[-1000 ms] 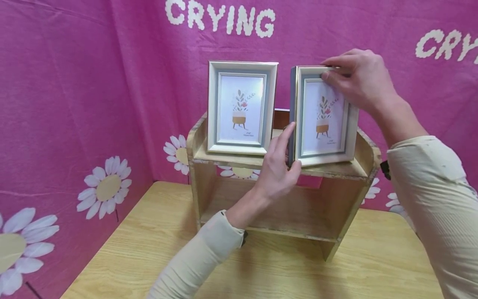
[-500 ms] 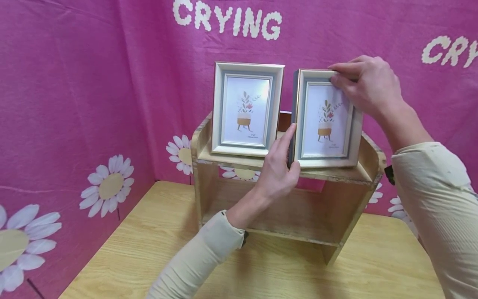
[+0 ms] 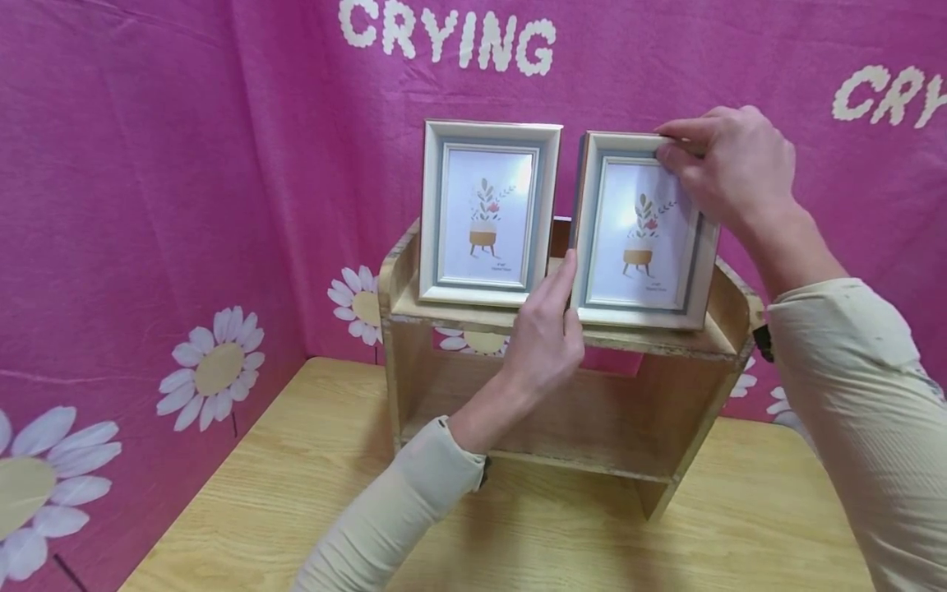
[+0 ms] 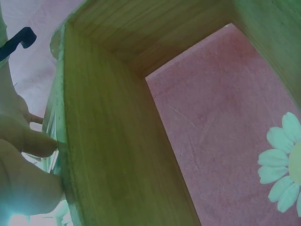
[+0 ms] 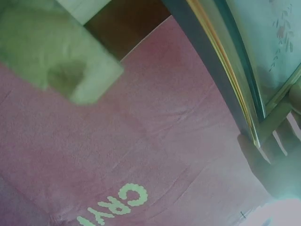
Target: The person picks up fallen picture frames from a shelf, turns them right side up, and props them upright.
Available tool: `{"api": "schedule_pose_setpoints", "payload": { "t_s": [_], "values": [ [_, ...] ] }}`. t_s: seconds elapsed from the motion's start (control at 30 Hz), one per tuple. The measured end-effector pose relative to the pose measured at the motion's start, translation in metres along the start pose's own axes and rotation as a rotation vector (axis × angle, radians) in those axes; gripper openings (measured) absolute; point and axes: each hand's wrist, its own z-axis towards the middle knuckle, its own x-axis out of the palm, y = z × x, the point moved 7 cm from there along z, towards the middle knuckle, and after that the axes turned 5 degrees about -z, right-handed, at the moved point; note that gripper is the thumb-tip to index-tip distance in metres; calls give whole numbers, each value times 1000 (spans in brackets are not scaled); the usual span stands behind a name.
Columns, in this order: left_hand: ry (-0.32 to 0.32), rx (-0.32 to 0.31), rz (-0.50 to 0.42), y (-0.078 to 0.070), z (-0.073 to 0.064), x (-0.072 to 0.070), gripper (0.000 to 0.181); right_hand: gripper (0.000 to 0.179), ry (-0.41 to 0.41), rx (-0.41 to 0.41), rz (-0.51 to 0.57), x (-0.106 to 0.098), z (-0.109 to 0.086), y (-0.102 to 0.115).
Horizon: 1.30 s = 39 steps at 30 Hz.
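Observation:
Two matching picture frames stand side by side on the top of a small wooden shelf (image 3: 669,341). Each has a cream border around a print of a potted plant. At the upper right corner of the right picture frame (image 3: 644,308), my right hand (image 3: 740,164) pinches the top edge between thumb and fingers. My left hand (image 3: 543,337) is at that frame's lower left side, its index finger pointing up along the edge. In the left wrist view, left fingers (image 4: 40,143) touch the shelf's front edge. The left picture frame (image 3: 484,293) stands untouched.
The shelf has a lower compartment (image 3: 533,411) and raised side walls. It stands on a light wood table (image 3: 259,493). A pink cloth (image 3: 148,164) with daisies and white lettering hangs behind and to the left.
The right picture frame has turned to face more squarely forward, and its dark left side shows less. My left thumb has moved off its lower front corner. My right hand keeps its grip.

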Motion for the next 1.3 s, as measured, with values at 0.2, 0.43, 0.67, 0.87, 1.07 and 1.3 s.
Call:
{"api": "schedule_pose_setpoints", "payload": {
  "t_s": [0.2,0.43,0.67,0.87,1.07,1.3],
  "values": [
    [-11,25,66,-1,-2,0,56,34,-29,33,-16,0,-2,0],
    [-9,13,111,-1,-1,1,52,32,-81,6,-47,-4,-2,2],
    [3,-14,188,1,1,1,50,33,-113,6,-31,-5,-3,-1],
    [18,-34,237,1,1,2,48,32,-165,-6,34,-2,-7,-5],
    [25,-35,265,2,-2,4,48,49,-180,-60,68,0,-11,-7],
    [25,-13,331,-1,-4,5,47,51,-244,-135,120,-2,-19,-11]
  ]
}}
